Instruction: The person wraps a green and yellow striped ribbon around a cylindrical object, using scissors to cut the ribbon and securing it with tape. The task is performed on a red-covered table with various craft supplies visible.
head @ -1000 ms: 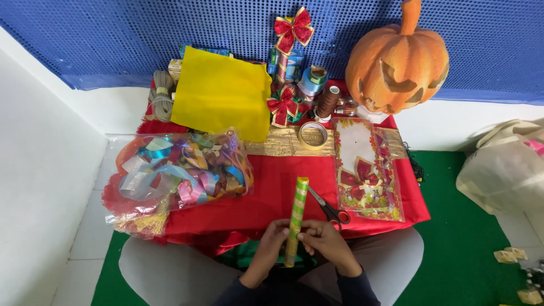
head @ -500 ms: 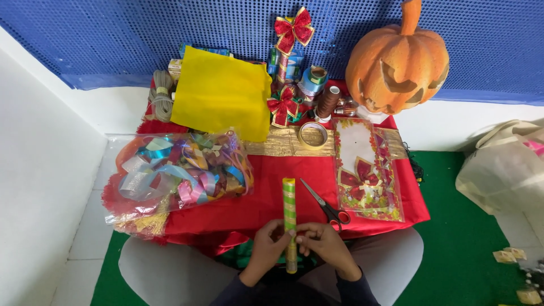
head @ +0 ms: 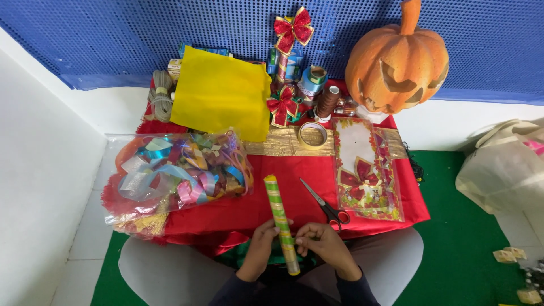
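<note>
Green-and-yellow patterned wrapping-paper roll (head: pixel 280 218) stands tilted over the near edge of the red-clothed counter (head: pixel 255 209), gripped low by both hands: left hand (head: pixel 262 246) and right hand (head: pixel 320 245) closed around it. Clear bag of coloured ribbons (head: pixel 175 175) lies to its left. Red-handled scissors (head: pixel 326 205) lie just right.

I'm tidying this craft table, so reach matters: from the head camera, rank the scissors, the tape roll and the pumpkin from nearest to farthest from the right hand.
From the right hand:
1. Scissors, just above it on the red cloth.
2. Tape roll, mid-table on the gold strip.
3. Pumpkin, far right corner by the blue wall.
</note>
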